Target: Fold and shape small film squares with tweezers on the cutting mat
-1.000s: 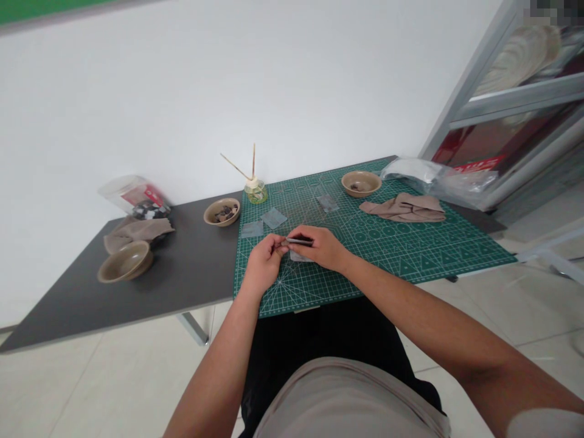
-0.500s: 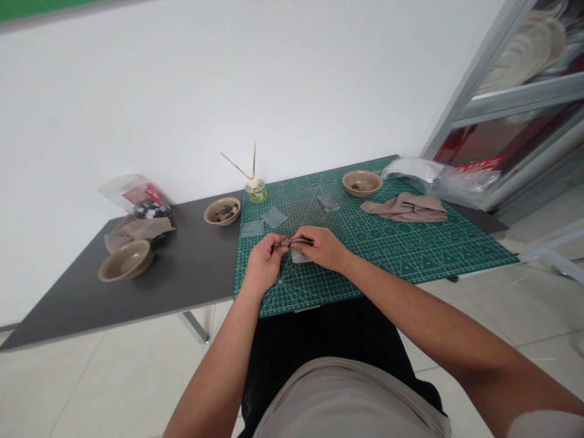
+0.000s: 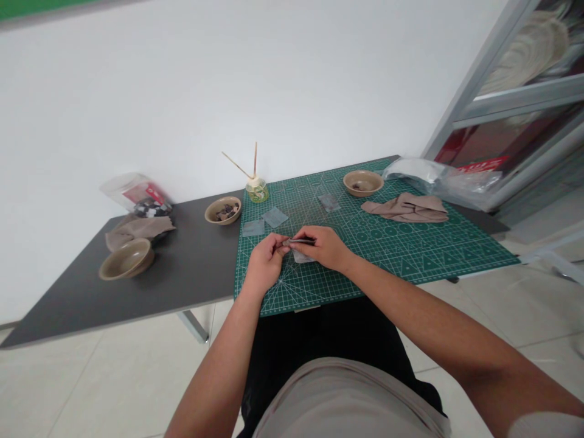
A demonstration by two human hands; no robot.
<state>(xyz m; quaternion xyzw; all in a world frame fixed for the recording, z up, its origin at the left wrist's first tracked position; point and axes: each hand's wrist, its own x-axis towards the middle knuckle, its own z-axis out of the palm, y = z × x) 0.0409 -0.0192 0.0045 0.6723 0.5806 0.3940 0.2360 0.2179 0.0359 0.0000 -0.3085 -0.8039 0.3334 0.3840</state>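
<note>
Over the front of the green cutting mat [image 3: 392,243], my left hand [image 3: 266,260] is closed, its fingertips pinching a small brownish-grey piece [image 3: 286,242]. Against that piece, my right hand [image 3: 325,248] grips a thin, dark grey folded sheet [image 3: 303,241] between thumb and fingers. The fingertips of both hands nearly meet, and they partly cover what is held. Under my right hand lies a light grey square [image 3: 302,257] on the mat. Two thin grey-blue squares [image 3: 275,216] rest just beyond my left hand, and another grey square [image 3: 329,203] lies farther back.
A bowl of dark and tan pieces [image 3: 223,211] stands left of a reed diffuser [image 3: 257,189]. Farther left are a tan bowl [image 3: 126,260], a cloth [image 3: 139,231] and a clear container [image 3: 137,193]. At right are another bowl [image 3: 363,184], a brown cloth [image 3: 406,208] and plastic bag [image 3: 447,179].
Both hands keep almost the same place and grip. The held sheet shows only a slight shift against the small piece; the view has moved a little.
</note>
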